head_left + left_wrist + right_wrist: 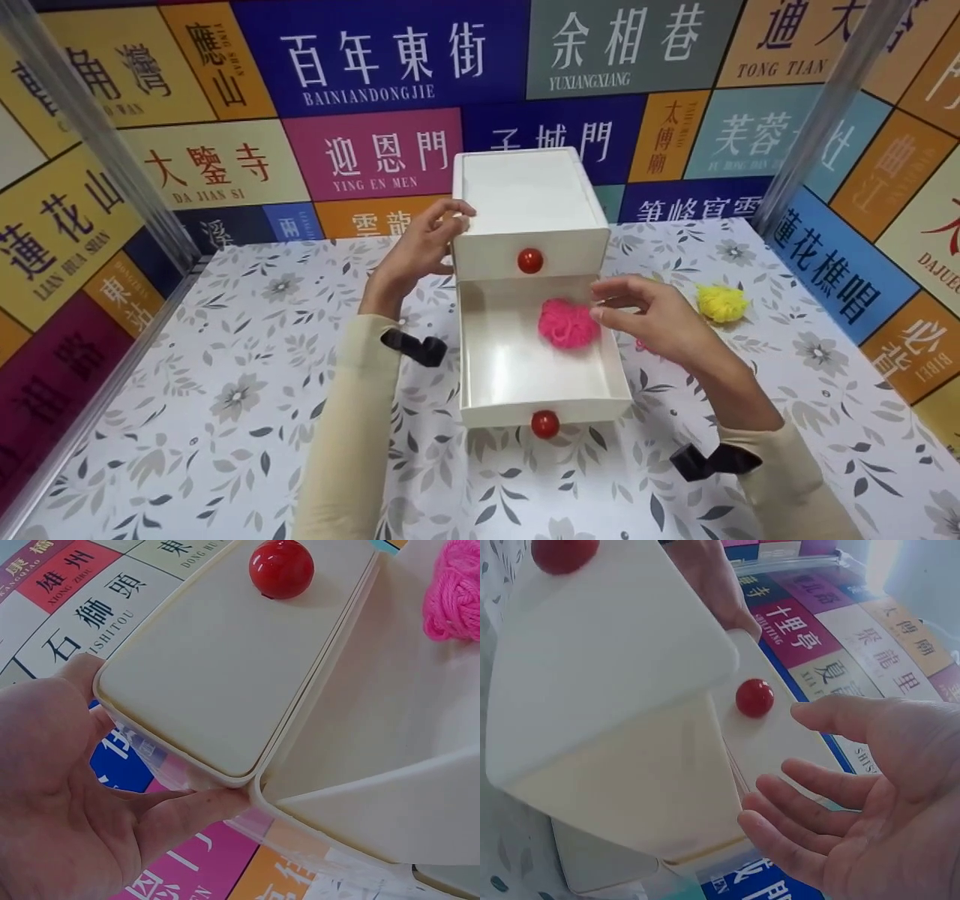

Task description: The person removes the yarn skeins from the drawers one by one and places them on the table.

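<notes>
A big wall (397,45) of bright blocks with Chinese writing stands behind the white drawer box (525,191). Under the box I see a white cloth (240,397) with gray flowers and leaves.

The box is smooth and shiny, with round corners and two drawers, one over the other. The top drawer (487,255) sits in, so I can't tell what it holds. The bottom drawer (502,379) sticks out at the front of the box, and one thing shows in it, a pink yarn ball.

The person's left hand (420,244) is on the left side of the box, up high. Its fingers bend over the top edge and its thumb lies on the side, so it holds the box. The right hand (652,315) is by the right side of the bottom drawer. Its fingers are spread a little and bent a little, and it holds nothing.

The pink yarn ball (568,324) is in the right back part of that drawer, just beside the right hand's thumb. I can't tell if they touch. It is round and fluffy, with loopy strings. A yellow yarn ball (722,303) lies on the cloth, right of the box. Each drawer has a shiny red knob (530,260) on its front.
</notes>
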Action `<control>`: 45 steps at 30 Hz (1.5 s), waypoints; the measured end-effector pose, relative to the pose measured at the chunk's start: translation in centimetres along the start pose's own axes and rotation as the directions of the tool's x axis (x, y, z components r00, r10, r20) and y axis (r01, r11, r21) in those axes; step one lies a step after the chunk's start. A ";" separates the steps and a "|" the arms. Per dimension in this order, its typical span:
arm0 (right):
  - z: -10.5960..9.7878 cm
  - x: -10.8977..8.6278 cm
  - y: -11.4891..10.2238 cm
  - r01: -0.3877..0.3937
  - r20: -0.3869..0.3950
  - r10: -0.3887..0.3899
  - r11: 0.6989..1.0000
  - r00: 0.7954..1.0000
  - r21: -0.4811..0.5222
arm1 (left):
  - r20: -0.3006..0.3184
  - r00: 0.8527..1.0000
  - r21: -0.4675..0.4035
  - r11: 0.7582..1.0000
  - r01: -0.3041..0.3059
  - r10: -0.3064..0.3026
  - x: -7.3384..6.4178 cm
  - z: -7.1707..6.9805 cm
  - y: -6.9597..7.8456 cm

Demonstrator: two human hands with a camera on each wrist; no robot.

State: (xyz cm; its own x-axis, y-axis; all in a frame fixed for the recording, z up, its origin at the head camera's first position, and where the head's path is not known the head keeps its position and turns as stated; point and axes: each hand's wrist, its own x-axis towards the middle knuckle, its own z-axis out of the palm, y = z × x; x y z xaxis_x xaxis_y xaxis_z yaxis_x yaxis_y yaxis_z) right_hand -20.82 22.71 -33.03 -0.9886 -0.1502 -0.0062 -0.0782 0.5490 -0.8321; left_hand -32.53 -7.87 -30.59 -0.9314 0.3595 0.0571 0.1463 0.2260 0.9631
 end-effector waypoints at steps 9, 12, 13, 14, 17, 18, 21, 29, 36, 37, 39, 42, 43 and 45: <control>0.9 -0.1 -1.1 0.028 0.052 -0.026 0.999 0.998 -0.040 | -0.006 1.000 -0.010 1.000 0.002 -0.002 0.0 0.1 0.0; 1.2 0.3 -1.7 0.031 0.106 -0.022 0.996 0.994 -0.084 | -0.014 1.000 -0.006 1.000 0.001 -0.001 0.0 0.1 0.0; 1.3 0.5 -1.9 0.033 0.123 -0.021 0.995 0.992 -0.099 | -0.017 1.000 -0.007 1.000 0.002 -0.002 0.0 0.2 0.1; 1.4 0.6 -2.1 0.030 0.141 -0.013 0.992 0.990 -0.120 | -0.018 1.000 -0.007 1.000 0.003 -0.003 0.0 0.2 0.0; 2.0 1.1 -2.6 0.031 0.165 0.002 0.980 0.986 -0.197 | -0.018 1.000 -0.007 1.000 0.004 -0.005 0.1 0.2 0.0; 2.3 1.3 -2.8 0.036 0.166 0.003 0.973 0.986 -0.228 | -0.017 1.000 -0.007 1.000 0.005 -0.005 0.1 0.2 0.0; 3.2 1.8 -3.1 0.068 0.163 -0.015 0.944 0.986 -0.323 | -0.020 1.000 -0.012 1.000 0.010 -0.010 0.0 0.1 0.0; 4.8 2.2 -3.9 0.058 0.181 0.030 0.884 0.983 -0.463 | -0.023 1.000 -0.019 1.000 0.015 -0.016 0.2 0.3 0.1; 4.9 2.9 -4.0 0.068 0.197 0.044 0.849 0.979 -0.525 | -0.024 1.000 -0.014 1.000 0.017 -0.017 0.2 0.3 0.0; 5.0 3.0 -4.0 0.071 0.198 0.043 0.843 0.979 -0.533 | -0.024 1.000 -0.011 1.000 0.014 -0.015 0.2 0.3 0.0; 5.1 3.1 -4.0 0.086 0.204 0.039 0.817 0.978 -0.569 | -0.025 1.000 -0.011 1.000 0.011 -0.012 0.2 0.3 0.0; 5.4 3.3 -4.0 0.123 0.226 0.033 0.755 0.974 -0.644 | -0.023 1.000 -0.016 1.000 0.009 -0.009 0.1 0.3 0.1; 5.5 3.3 -4.0 0.137 0.233 0.031 0.730 0.972 -0.669 | -0.021 1.000 -0.018 1.000 0.008 -0.008 0.1 0.3 0.1; 5.7 3.3 -3.9 0.170 0.252 0.019 0.688 0.968 -0.705 | -0.018 1.000 -0.019 1.000 0.005 -0.006 0.0 0.2 0.1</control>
State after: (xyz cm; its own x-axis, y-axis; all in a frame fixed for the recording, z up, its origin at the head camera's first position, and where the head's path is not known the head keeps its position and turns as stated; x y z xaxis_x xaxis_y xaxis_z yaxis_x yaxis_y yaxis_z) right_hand -23.05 15.37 -33.00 -0.9258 -0.3418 -0.1616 -0.3123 0.9323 -0.1827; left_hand -32.46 -7.65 -30.54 -0.9380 0.3421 0.0564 0.1351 0.2108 0.9681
